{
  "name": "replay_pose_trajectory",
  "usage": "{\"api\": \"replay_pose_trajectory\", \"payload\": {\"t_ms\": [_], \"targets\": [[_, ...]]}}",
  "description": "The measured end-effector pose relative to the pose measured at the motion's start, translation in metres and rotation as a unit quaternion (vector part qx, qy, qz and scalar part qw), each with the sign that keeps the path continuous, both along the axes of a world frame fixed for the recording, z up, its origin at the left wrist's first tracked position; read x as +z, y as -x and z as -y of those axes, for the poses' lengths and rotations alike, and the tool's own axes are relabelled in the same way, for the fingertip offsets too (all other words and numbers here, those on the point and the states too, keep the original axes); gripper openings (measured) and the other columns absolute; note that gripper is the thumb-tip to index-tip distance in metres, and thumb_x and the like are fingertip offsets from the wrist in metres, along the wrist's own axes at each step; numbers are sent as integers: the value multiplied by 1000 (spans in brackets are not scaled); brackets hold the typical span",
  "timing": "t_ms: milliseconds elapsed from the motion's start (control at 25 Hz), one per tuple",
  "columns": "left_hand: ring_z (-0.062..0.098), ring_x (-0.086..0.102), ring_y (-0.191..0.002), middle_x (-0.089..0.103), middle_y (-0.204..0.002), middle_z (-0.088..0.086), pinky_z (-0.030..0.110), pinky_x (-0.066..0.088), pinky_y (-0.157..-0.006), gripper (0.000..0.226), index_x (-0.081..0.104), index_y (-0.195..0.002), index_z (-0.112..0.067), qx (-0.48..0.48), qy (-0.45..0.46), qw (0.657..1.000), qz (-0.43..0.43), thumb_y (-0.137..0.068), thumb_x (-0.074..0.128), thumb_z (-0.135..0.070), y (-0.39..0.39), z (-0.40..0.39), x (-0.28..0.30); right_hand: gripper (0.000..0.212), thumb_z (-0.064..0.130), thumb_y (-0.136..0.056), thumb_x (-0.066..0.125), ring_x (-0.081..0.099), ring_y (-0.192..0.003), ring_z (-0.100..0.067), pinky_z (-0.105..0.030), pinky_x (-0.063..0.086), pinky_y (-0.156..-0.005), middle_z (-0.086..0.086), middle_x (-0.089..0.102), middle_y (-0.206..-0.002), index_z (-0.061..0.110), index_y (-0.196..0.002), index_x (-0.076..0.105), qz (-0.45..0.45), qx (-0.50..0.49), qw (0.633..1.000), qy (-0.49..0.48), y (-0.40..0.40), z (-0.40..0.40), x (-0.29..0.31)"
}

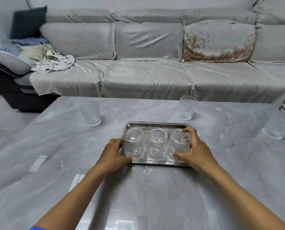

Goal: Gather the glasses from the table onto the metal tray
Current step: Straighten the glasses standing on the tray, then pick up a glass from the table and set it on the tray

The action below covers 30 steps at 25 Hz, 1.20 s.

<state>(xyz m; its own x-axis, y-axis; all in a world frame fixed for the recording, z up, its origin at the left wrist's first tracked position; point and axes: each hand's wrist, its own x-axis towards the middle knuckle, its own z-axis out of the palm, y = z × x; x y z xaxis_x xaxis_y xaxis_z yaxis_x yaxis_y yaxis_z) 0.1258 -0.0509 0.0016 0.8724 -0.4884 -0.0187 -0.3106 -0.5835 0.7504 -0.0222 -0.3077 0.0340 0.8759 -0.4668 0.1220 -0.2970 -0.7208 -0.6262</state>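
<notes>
tray [156,125] mid-table, three glasses in its near row | left hand [112,152] wraps left glass [134,143], right hand [192,151] wraps right glass [180,143] | glass breaks (slippery too), hold ribbed sides | three glasses by table edges

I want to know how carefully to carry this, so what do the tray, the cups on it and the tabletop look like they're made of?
Tray: polished metal, likely stainless steel, with a mirror-like rim. The three cups on it, such as the middle one: clear ribbed glass by the look, see-through with vertical fluting, though clear plastic can't be excluded. Tabletop: glossy grey marble-pattern surface that reflects light; stone or a printed finish, can't tell.
</notes>
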Motion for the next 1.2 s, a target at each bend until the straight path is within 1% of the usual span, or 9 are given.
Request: {"api": "replay_pose_trajectory", "payload": {"t_ms": [200,440,560,640,720,800,960,1080,1200], "targets": [[19,58,-96,59,-120,4,30,45,-81,53,57,-120,-20,118,31,991,55,-69,70,-14,-36,-23,23,52,46,-76,69,52,-116,-20,-33,39,-95,2,58,-125,23,-120,52,145,37,985,91,-9,-31,33],[33,57,-114,41,-146,5,41,46,-95,61,43,-137,-18,149,-109,973,140,-80,62,-15,-140,-45,40,26,25,-79,68,47,-128,-23,-35,32,-109,-2,62,-125,18,-105,66,191,128,959,164,-29,-80,31],[34,61,-98,62,-106,8,34,42,-76,22,64,-100,-13,179,-93,958,206,-79,68,-16,-163,-47,33,22,22,-78,65,46,-127,-19,-29,31,-108,2,63,-121,19,-100,68,195,131,959,162,-32,-74,24],[30,62,-82,58,-84,1,32,37,-67,12,61,-80,-13,207,-61,944,248,-80,71,-20,-152,-43,32,22,19,-77,65,50,-119,-15,-14,28,-105,4,65,-116,19,-98,68,213,111,960,148,-35,-67,29],[23,60,-70,56,-80,-3,31,35,-61,18,56,-75,-15,209,-4,929,306,-81,71,-22,-129,-35,40,23,21,-79,65,57,-107,-10,-18,38,-97,8,66,-111,24,-101,65,240,78,965,76,-46,-63,43],[14,58,-63,58,-81,-3,29,38,-56,19,56,-76,-15,157,62,915,368,-81,73,-22,-97,-23,59,25,30,-82,67,65,-93,-8,-30,53,-79,10,67,-108,31,-105,61,245,31,962,-121,-66,-60,65],[13,61,-67,63,-84,4,26,50,-59,13,63,-79,-7,-9,149,888,435,-81,75,-13,-31,6,96,57,60,-80,62,74,-80,-32,-37,58,-58,-17,69,-109,23,-122,52,31,3,870,-492,-108,-60,105],[23,64,-75,67,-89,10,33,53,-62,6,65,-80,-3,-98,132,866,472,-83,70,-6,-1,19,103,61,62,-76,63,73,-68,-33,-36,57,-56,-20,73,-84,13,-111,58,-52,34,812,-581,-115,-63,113],[13,66,-83,69,-106,4,20,54,-67,11,65,-91,-11,-94,174,865,460,-85,64,-2,0,13,97,49,58,-79,63,70,-66,-28,-36,57,-62,-15,74,-85,14,-101,64,11,17,809,-587,-124,-57,109]]}}
